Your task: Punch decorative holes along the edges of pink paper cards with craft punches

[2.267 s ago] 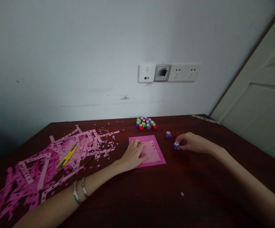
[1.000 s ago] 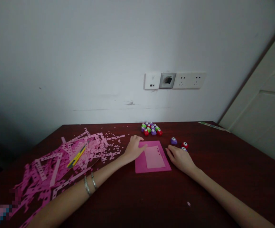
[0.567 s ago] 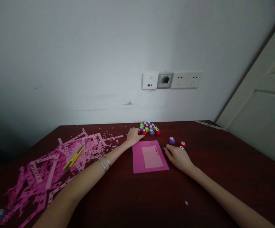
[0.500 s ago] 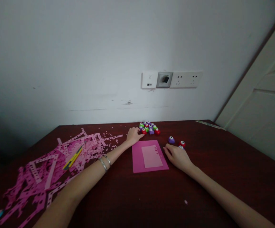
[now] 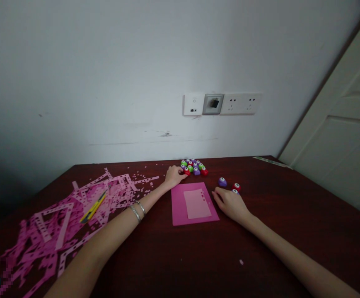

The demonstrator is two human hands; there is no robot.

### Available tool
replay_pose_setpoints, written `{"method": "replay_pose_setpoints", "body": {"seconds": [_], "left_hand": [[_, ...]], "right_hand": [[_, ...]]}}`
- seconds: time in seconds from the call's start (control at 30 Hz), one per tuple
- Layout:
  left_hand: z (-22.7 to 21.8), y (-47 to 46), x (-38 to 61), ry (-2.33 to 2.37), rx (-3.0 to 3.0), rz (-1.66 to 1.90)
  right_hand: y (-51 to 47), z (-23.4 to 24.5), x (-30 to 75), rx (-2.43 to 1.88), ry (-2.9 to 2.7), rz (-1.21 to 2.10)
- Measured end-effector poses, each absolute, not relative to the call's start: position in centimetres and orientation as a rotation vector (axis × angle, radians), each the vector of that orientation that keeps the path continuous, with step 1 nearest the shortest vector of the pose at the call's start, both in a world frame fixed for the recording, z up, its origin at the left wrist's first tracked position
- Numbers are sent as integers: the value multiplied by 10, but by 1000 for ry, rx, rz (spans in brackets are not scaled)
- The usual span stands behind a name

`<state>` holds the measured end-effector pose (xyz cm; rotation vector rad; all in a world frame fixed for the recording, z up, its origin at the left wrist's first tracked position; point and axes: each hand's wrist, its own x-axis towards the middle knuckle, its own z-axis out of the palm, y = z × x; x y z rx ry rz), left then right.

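Observation:
My left hand [image 5: 174, 176] reaches to the back of the table, thumb and forefinger closed about a red paper punch [image 5: 186, 171]. That punch is at the front left of a cluster of several small punches [image 5: 195, 165] in green, purple and red with white tops. My right hand [image 5: 231, 203] rests on the table with curled fingers, right of a magenta sheet [image 5: 178, 211]; whatever is in the fingers is hidden. On that sheet lies a smaller pale pink paper [image 5: 197, 205] with small dark shapes at its upper right. A purple punch [image 5: 222, 181] and a red punch [image 5: 236, 187] stand beyond my right hand, another partly hidden behind it.
A heap of pink punched paper strips [image 5: 43, 236] covers the table's left side, with a yellow cutter knife [image 5: 93, 207] on it. Paper bits [image 5: 144, 188] lie scattered beside it. Behind the table is a wall with sockets [image 5: 241, 103]; a white door [image 5: 347, 140] is at right.
The whole view has shifted slightly to the left. Both hands and the punches keep their places on the table.

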<state>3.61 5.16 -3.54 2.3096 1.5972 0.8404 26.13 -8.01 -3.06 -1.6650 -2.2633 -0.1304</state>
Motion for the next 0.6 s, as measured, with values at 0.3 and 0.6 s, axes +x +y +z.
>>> {"method": "replay_pose_setpoints", "body": {"seconds": [0.3,0.6], "left_hand": [[-17,31,33,1465,2329,1079],[11,-36,31,1194,2414,1282]], "right_hand": [[-79,-32,261,-1650,-2262,-162],[-80,-31,262,-1660,-2250,-109]]}}
